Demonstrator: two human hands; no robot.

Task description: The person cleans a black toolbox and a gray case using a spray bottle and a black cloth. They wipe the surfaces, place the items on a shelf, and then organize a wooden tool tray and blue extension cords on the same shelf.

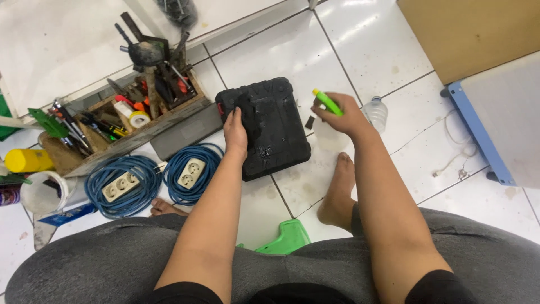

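A black plastic tool case (273, 132) lies flat on the white tiled floor, its lid wet and shiny. My left hand (235, 130) presses a dark cloth or pad (246, 112) against the case's left part. My right hand (343, 115) is to the right of the case, gripping a translucent spray bottle (329, 135) with a bright green nozzle (328, 102). The nozzle points toward the case.
A wooden toolbox (132, 121) full of hand tools sits at the left. Two coiled blue extension cords (154, 177) lie in front of it. A clear plastic bottle (376, 112) lies behind my right hand. A green stool (287, 239) is under me; my foot (336, 191) rests nearby.
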